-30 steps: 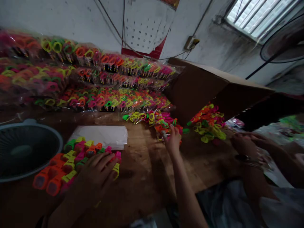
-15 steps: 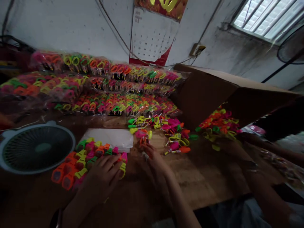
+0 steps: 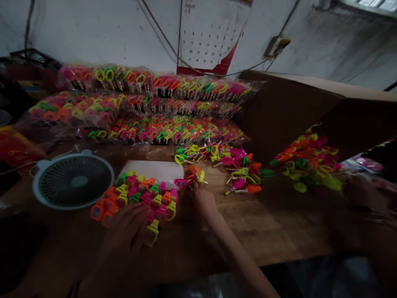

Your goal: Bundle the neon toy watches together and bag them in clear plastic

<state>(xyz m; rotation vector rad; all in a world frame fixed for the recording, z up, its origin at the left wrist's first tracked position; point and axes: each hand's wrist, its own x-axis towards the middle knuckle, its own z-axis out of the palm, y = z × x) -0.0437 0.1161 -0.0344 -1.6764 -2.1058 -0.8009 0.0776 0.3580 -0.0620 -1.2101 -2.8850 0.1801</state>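
My left hand [image 3: 128, 225] lies over the near side of a block of bright toy watches [image 3: 136, 188] packed close together in orange, yellow, green and pink. A yellow toy watch [image 3: 151, 234] sits between its thumb and forefinger, pinched as far as the dim picture shows. My right hand [image 3: 204, 203] is on the wood just right of the block. Its fingertips close on an orange toy watch [image 3: 194, 170], partly hidden by the fingers. Touching or close beside that are a pink toy watch [image 3: 180, 182] and a yellow one [image 3: 201, 176].
Loose toy watches [image 3: 238, 165] lie to the right, with more spilling from a cardboard box [image 3: 288, 111]. Bagged watches [image 3: 155, 105] are stacked along the wall. A white sheet [image 3: 155, 167] and a round basket [image 3: 72, 180] stand left. Another person's hand [image 3: 362, 192] is at far right.
The view has shifted left and down. The yellow watch has come out from under my left hand. A pink watch now lies left of my right fingertips. The other person's hand has drawn back rightward.
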